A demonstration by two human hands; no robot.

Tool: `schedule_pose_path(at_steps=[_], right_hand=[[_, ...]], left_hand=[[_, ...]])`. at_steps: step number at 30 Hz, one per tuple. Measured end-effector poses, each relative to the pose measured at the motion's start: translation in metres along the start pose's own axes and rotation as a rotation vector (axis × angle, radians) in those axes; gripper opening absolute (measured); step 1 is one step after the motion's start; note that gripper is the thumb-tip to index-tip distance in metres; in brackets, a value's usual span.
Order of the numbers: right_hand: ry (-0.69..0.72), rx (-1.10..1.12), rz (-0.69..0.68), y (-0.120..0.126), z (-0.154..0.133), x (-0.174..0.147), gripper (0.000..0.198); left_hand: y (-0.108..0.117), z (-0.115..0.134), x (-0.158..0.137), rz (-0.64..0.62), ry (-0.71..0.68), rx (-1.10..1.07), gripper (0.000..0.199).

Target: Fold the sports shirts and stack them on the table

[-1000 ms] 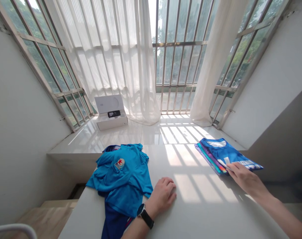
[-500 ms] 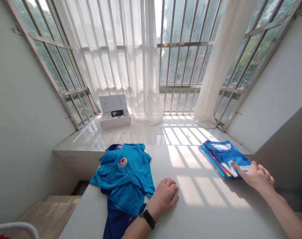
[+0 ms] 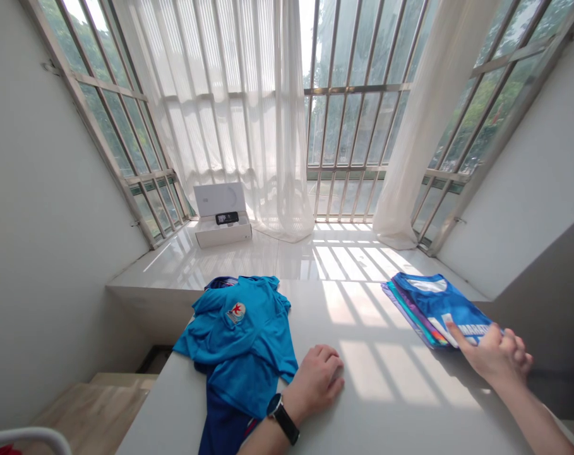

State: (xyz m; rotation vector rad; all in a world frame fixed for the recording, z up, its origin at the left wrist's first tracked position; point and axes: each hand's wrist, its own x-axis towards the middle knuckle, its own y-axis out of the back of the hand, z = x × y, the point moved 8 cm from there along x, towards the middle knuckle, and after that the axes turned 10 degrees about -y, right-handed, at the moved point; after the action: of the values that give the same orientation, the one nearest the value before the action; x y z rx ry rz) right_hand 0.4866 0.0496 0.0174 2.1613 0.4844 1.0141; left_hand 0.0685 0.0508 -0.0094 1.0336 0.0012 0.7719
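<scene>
Your right hand (image 3: 492,355) sits at the near right of the white table (image 3: 362,392), fingers loosely curled with the index finger stretched out, its tip touching the near edge of the folded blue shirt (image 3: 445,305). It grips nothing; only that fingertip meets the cloth. The shirt tops a small stack of folded clothes (image 3: 410,313), whose purple and teal edges show along the stack's left side, at the right part of the table, near the grey wall.

Your left hand (image 3: 317,382) lies palm down and relaxed on the bare tabletop, fingers slightly bent, holding nothing. A black wristwatch (image 3: 281,417) is on that wrist. Just left of the hand, close to the wrist, is a loose pile of blue shirts (image 3: 242,344), the top one bearing a round badge, with a darker blue garment under it hanging over the near edge.

Farther off, on the glossy window ledge (image 3: 287,256), stands an open white box (image 3: 221,215) with a dark device in it, in front of sheer curtains (image 3: 249,120) and barred windows.
</scene>
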Motion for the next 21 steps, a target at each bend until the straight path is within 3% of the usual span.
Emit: schedule_pose_path(at_steps=[4,10,15,21], right_hand=[[-0.163,0.044,0.012,0.004,0.017,0.008,0.091],[-0.433,0.211,-0.014,-0.001,0.036,0.004,0.112],[-0.507,0.303,-0.048,-0.013,0.031,0.002,0.117],[-0.512,0.336,-0.025,-0.010,0.045,0.008,0.107]], left_hand=[[-0.001,-0.001,0.000,-0.012,0.009,0.017,0.023],[0.001,0.001,0.001,-0.011,-0.002,0.013,0.024],[0.003,0.002,0.002,0.000,-0.007,-0.007,0.025],[0.002,0.000,0.004,0.007,-0.036,-0.034,0.021]])
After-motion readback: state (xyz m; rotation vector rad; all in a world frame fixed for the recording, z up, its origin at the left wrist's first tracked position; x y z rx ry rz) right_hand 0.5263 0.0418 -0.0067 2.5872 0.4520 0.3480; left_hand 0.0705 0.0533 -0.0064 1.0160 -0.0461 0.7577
